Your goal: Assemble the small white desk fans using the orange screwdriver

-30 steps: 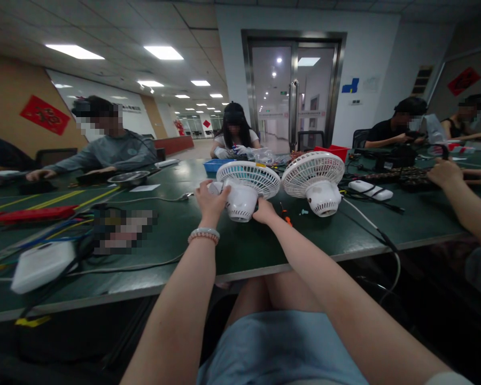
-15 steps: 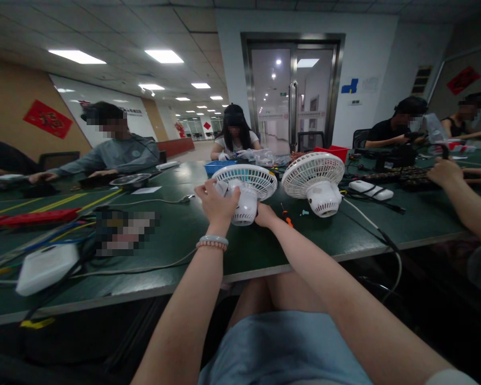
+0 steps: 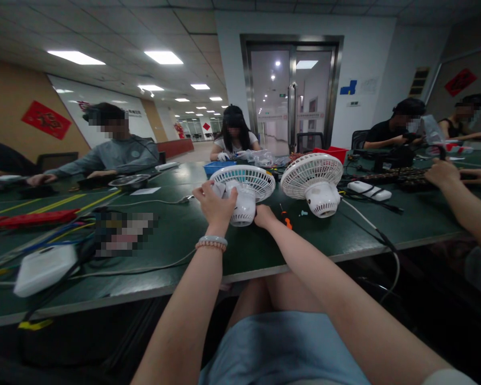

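Note:
A small white fan (image 3: 246,206) lies on the green table in front of me, its round grille tilted up and away. My left hand (image 3: 216,206) is wrapped around the fan's left side, with the thumb on the back of the housing. Against the right side of the same housing rests my right hand (image 3: 264,216); its fingers are curled and mostly hidden behind the fan. To the right stands a second white fan (image 3: 323,200), touched by neither hand. An orange-handled screwdriver (image 3: 287,220) and a small light-blue piece (image 3: 303,213) lie between the fans.
Beyond the fans are a blue bin (image 3: 218,167) and a red bin (image 3: 332,154). A white box (image 3: 46,270) with cables sits at left. A white power strip (image 3: 369,190) lies at right. Several people sit around the table; a co-worker's hand (image 3: 443,174) is at far right.
Both hands stay on the left fan with almost no movement. The whole view has shifted very slightly.

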Demonstrator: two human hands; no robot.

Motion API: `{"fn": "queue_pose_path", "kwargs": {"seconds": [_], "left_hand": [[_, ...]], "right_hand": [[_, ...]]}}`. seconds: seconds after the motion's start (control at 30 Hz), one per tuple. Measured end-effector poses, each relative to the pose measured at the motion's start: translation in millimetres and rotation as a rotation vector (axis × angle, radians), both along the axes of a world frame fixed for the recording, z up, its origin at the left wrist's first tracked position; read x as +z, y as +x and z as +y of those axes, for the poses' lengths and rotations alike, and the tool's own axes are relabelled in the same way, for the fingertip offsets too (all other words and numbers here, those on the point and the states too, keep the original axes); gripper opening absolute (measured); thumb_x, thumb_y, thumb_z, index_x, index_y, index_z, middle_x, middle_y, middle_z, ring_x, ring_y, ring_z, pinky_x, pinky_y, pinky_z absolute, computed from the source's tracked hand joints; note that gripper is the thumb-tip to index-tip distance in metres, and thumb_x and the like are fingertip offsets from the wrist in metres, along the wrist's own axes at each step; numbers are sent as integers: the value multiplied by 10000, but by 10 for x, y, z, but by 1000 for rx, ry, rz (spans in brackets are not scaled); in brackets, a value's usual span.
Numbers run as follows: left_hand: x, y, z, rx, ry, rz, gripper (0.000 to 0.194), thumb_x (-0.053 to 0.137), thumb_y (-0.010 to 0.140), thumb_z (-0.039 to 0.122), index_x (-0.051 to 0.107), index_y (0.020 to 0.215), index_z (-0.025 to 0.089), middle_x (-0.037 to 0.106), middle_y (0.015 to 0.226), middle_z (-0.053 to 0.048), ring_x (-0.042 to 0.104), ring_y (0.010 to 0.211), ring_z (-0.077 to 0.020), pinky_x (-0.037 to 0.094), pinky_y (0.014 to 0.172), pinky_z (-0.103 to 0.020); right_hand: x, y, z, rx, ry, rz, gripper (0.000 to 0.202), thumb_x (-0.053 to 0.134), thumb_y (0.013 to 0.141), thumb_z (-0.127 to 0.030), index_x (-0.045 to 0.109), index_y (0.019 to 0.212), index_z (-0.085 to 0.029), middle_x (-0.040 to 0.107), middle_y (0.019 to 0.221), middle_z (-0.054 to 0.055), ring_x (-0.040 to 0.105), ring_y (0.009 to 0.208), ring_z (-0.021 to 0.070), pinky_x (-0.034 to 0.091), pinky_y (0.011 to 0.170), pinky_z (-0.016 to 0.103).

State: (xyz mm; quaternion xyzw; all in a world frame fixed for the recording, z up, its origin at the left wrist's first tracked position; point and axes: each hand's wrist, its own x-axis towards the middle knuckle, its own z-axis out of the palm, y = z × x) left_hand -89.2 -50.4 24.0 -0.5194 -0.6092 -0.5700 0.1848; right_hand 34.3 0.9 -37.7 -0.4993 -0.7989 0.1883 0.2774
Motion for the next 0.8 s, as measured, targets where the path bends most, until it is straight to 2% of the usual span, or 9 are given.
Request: {"fn": "queue_pose_path", "kwargs": {"seconds": [0.27,0.43,0.57,0.8], "left_hand": [[-35,-49,35,36,15,7,562,642,645,384,408,1103,158,389,1125,-140,406,1112,-287,389,951,-424],[-91,-152,99,45,35,-23,528,630,663,387,404,1074,145,430,1104,-135,381,1121,-285,331,995,-450],[-171,-253,182,66,24,-92,528,602,693,411,387,1089,137,423,1127,-144,359,1139,-282,308,1008,-451],[-276,-355,318,40,-152,-277,559,558,726,448,380,1180,174,403,1152,-134,439,1111,-259,375,961,-397]], "right_hand": [[16,-4,-29,-15,46,-18,334,552,725,-186,607,1052,-151,631,1082,119,585,1018,225,441,845,277],[68,-24,-74,-42,163,1,377,565,672,-144,587,1047,-115,596,1093,138,566,1011,218,443,842,277],[125,-45,-118,-49,255,25,326,549,655,-132,598,974,-87,591,1028,151,561,973,224,439,854,300],[183,-44,-175,-49,285,135,284,499,655,-108,597,921,-85,582,995,139,557,929,211,451,842,286]]}}
